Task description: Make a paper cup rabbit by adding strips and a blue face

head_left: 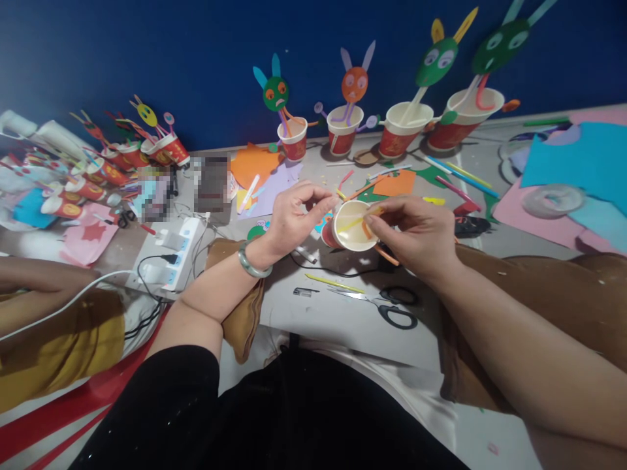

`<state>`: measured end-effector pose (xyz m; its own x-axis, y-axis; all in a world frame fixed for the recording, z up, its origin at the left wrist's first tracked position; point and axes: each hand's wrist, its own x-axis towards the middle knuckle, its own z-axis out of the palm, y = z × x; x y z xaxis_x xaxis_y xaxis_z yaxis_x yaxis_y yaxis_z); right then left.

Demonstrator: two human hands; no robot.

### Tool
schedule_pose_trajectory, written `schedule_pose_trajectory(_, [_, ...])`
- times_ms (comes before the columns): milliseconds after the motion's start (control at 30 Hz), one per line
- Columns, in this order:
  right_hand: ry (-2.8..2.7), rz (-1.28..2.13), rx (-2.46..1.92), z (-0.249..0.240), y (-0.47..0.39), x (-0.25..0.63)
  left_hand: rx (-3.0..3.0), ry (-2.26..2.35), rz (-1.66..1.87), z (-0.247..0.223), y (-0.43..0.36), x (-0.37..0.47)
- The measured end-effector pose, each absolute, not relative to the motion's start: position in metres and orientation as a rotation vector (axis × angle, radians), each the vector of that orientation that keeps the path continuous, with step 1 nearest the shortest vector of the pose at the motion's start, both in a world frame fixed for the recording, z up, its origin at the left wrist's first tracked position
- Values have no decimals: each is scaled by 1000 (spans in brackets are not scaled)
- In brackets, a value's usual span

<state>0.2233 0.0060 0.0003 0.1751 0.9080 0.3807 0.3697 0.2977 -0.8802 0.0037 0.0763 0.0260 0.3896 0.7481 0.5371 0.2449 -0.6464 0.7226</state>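
Observation:
A red and white paper cup [357,238] stands between my hands, its open mouth tilted toward me. Inside it lies a thin yellow strip [349,226], and an orange piece shows at the inner right wall. Thumb and fingers of my right hand [416,232] pinch a yellow strip at the cup's right rim. My left hand [298,219] is at the left rim, thumb and index finger brought together; whatever they hold is too small to make out. Closer to me lie black-handled scissors [398,316], a yellow strip [333,282] and a small black clip-like piece [306,292].
Along the blue wall stand several red cups with paper animal heads, among them a green-headed one [294,140]. Coloured paper [563,163] and a tape roll [553,199] lie right. A white power strip [183,251] with cables sits left, near another person's arm [44,287].

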Motion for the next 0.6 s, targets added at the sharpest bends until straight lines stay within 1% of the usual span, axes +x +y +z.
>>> schedule_pose_trajectory(200, [-1426,621,-1258,2,5,222,2197,782,1206,29,73,1])
schedule_pose_trajectory(367, [-1437,609,-1276,1,6,224,2157,792,1172,30,74,3])
schedule_pose_trajectory(600, [-1469,618,-1266,2,6,224,2159,737,1235,33,72,3])
